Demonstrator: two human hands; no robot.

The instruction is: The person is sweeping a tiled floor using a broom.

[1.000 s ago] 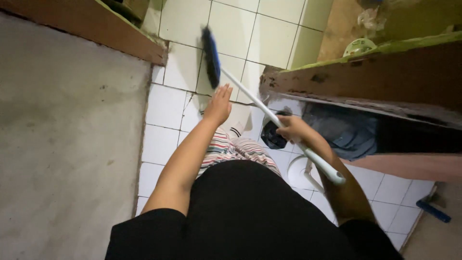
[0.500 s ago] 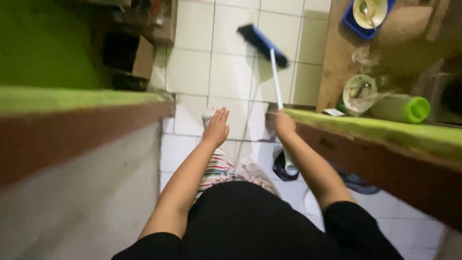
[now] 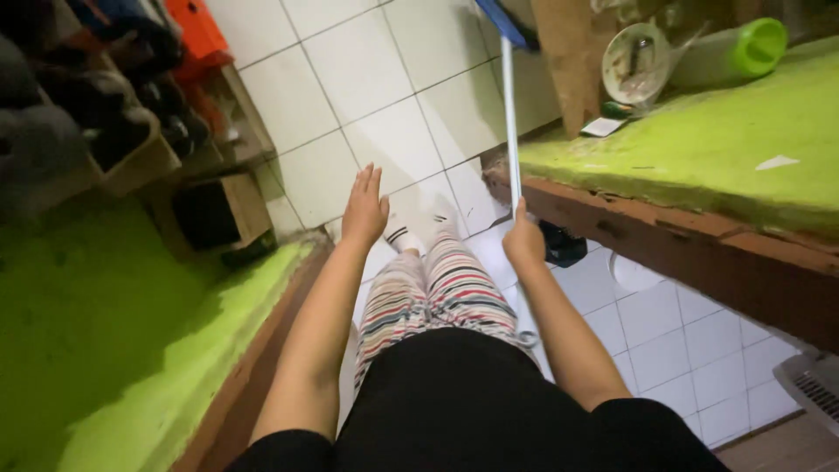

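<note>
Sweeping under way, white tiled floor [image 3: 367,79] ahead looks clean; how much remains cannot be told. Right hand [image 3: 524,240] clenched round white broom handle [image 3: 509,114], arm stretched forward, handle rising to blue broom head [image 3: 507,19] at top edge of frame beside green-topped ledge [image 3: 699,157]. Left hand [image 3: 364,208] empty, fingers extended, palm down, hovering over floor above striped trousers [image 3: 437,297].

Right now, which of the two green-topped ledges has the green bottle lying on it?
The ledge on the person's right, beside the right hand gripping the broom handle. The green bottle lies on its side there; the left ledge carries no bottle.
</note>
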